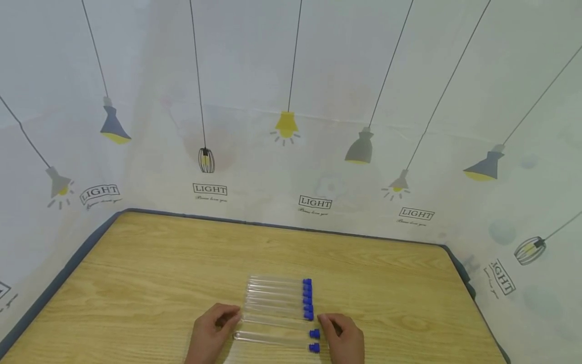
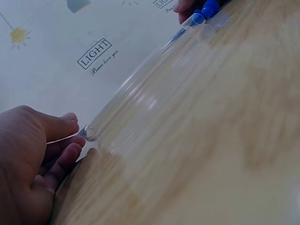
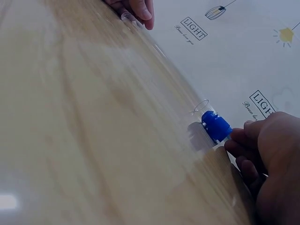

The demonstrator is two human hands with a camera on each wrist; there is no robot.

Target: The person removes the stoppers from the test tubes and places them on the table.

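Several clear test tubes (image 1: pixel 275 293) lie side by side on the table, blue caps (image 1: pixel 307 293) on their right ends. Nearer, a clear tube (image 1: pixel 275 321) and another tube (image 1: pixel 277 338) lie with an upper loose cap (image 1: pixel 314 333) and a lower loose cap (image 1: pixel 314 348) by their right ends. My left hand (image 1: pixel 211 328) is at the rounded tube ends, thumb and forefinger slightly apart there. Beside the cap end of the row is my right hand (image 1: pixel 343 338), its fingers loosely bent. In the right wrist view its fingertips are right behind a blue cap (image 3: pixel 216 126).
The wood-grain table (image 1: pixel 386 288) has a dark edge around it. A pale curtain (image 1: pixel 254 167) printed with hanging lamps and the word LIGHT encloses the back and both sides.
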